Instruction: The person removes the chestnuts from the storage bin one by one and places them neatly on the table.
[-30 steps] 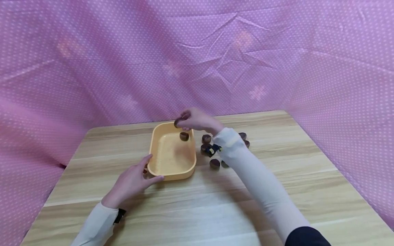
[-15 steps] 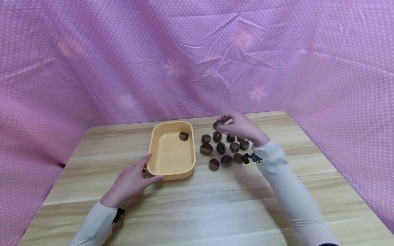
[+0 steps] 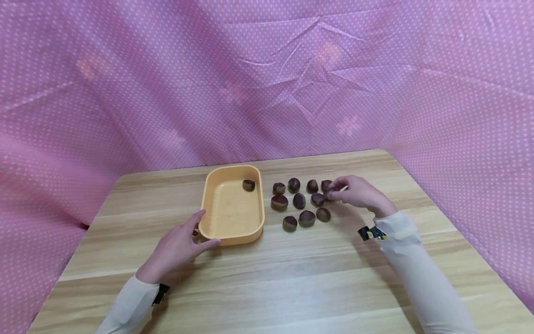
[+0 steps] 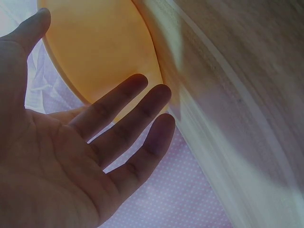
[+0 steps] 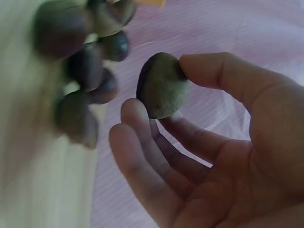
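My left hand (image 3: 177, 250) rests at the near left corner of a yellow plastic tray (image 3: 242, 240). In the left wrist view its thumb touches the tray's rim, with the other fingers spread and loosely bent. One chestnut (image 3: 248, 185) lies inside the tray, by the far right wall. My right hand (image 3: 359, 192) is at the right end of several chestnuts on the table. Thumb and fingers pinch a chestnut (image 5: 164, 88), seen plainly in the right wrist view; in the head view the fingers partly cover it.
Several brown chestnuts, among them a near one (image 3: 289, 223), lie in rough rows right of the tray on the wooden table (image 3: 267, 287). A pink dotted curtain (image 3: 267, 93) hangs behind and around the table.
My right hand has moved from over the tray's far edge rightward, past the back of the rows, to their right end, with a chestnut in its fingers. The left hand stays at the tray.
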The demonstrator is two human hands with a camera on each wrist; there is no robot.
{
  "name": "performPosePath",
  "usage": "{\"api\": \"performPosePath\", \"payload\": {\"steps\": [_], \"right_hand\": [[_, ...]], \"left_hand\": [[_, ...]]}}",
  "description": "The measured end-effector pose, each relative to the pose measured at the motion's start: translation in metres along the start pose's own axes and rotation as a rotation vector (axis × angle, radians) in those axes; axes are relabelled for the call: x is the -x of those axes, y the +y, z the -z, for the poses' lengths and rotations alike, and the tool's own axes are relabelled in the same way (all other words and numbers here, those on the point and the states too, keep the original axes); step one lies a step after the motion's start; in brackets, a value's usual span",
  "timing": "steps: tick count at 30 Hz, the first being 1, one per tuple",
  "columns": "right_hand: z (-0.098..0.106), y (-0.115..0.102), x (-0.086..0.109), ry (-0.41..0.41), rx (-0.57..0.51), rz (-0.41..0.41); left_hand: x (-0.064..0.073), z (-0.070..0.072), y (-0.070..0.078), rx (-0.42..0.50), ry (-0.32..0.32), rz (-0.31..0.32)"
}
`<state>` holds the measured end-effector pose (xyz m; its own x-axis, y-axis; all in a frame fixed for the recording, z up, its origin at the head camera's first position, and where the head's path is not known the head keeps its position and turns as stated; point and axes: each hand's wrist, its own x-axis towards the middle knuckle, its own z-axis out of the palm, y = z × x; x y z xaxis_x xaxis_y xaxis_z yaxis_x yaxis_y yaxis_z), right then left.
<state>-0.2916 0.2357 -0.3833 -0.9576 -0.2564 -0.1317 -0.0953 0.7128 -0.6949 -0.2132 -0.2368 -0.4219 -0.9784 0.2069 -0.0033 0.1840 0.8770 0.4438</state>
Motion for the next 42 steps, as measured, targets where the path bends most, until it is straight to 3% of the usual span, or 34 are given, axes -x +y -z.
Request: {"api": "performPosePath", "payload": {"steps": [10,19,27,31,36,42], "right_hand": [[-0.006,0.024,-0.001,-0.074,0.073,-0.032],[-0.013,0.033,-0.007,-0.103,0.115,-0.046],[-0.010,0.030,-0.004,-0.095,0.130,-0.073],[-0.005,0.027,0.000,-0.052,0.145,-0.071],[-0.005,0.007,-0.006,0.031,0.135,0.000],[-0.019,-0.049,-0.031,0.018,0.120,0.099]], "left_hand": [[0.000,0.000,0.000,0.000,-0.016,0.017],[-0.001,-0.002,-0.002,0.017,-0.017,0.025],[-0.001,-0.001,-0.001,0.018,-0.018,0.025],[0.000,-0.001,0.000,0.007,-0.015,0.018],[-0.001,0.000,0.001,0.013,-0.021,0.030],[-0.001,0.001,-0.001,0.059,-0.004,0.016]]}}
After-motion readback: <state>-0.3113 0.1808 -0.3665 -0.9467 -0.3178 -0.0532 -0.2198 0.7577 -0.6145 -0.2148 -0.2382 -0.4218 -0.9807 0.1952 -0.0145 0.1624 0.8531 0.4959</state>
